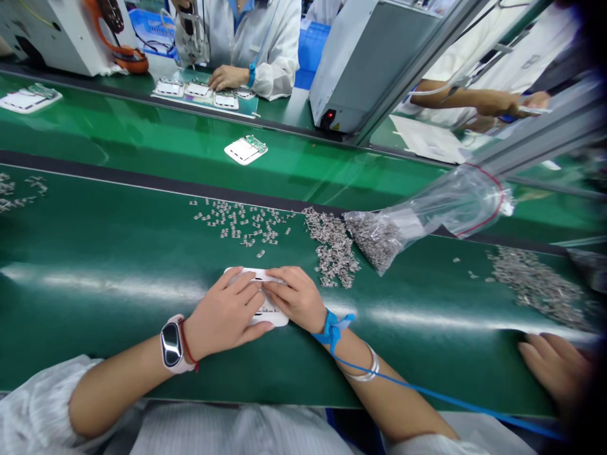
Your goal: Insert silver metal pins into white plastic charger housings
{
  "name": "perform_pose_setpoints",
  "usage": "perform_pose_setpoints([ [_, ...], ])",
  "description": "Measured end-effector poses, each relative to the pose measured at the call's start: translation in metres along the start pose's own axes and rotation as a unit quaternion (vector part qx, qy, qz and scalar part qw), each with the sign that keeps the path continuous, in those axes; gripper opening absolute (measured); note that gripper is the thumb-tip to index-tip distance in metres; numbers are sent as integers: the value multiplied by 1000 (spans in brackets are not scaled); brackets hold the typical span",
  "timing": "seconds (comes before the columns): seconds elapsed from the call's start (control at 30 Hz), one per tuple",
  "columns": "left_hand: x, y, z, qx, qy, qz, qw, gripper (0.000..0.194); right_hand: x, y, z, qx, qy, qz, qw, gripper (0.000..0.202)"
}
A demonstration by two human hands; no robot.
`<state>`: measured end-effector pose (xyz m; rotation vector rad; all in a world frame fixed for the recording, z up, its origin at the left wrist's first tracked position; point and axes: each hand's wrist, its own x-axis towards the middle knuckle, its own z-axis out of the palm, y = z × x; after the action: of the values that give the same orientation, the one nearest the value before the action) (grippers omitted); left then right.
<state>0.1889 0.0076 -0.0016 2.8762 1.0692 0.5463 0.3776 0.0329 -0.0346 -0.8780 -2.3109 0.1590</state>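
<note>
A white plastic housing (279,319) lies on the green bench in front of me, partly covered by both hands. My left hand (232,309) is on its left side, fingers bent over the top and the thumb along the lower edge. From the right, my right hand (298,297) grips the housing, its fingertips meeting those of the left near the middle. Beyond the hands are scattered small metal parts (237,221) and a denser pile of metal pieces (332,246). What lies under the fingertips is hidden.
A clear bag of metal parts (379,237) leans at the bench's back edge. Behind it, a green conveyor (165,155) carries a white housing with a circuit board (246,150). Another person's hand (554,366) rests at the right, near another pile (535,284). A co-worker sits opposite.
</note>
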Motion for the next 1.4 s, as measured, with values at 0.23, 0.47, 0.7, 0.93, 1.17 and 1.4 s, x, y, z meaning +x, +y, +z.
perform_pose_setpoints([
  [0.23, 0, -3, 2, -20, 37, 20, 999, 33, 0, 1, 2, 27, 10, 55, 998, 12],
  [0.47, -2, -7, 7, -102, 42, 86, 990, 25, 3, 1, 5, 69, -6, 103, 992, 20],
  [0.7, -3, 2, 2, -125, 1, 35, 992, 17, 2, -4, 4, 65, -15, 114, 991, 26],
  [0.93, -65, -14, -25, 38, 52, -133, 989, 15, -6, 1, -11, 58, -1, 144, 988, 33],
  [1.17, -127, -82, -55, 320, 139, -245, 905, 26, -19, 11, -42, -19, 86, 190, 978, 33],
  [1.4, -76, -62, -37, 193, 127, -139, 963, 19, -85, 36, -80, -152, 163, 332, 917, 43],
])
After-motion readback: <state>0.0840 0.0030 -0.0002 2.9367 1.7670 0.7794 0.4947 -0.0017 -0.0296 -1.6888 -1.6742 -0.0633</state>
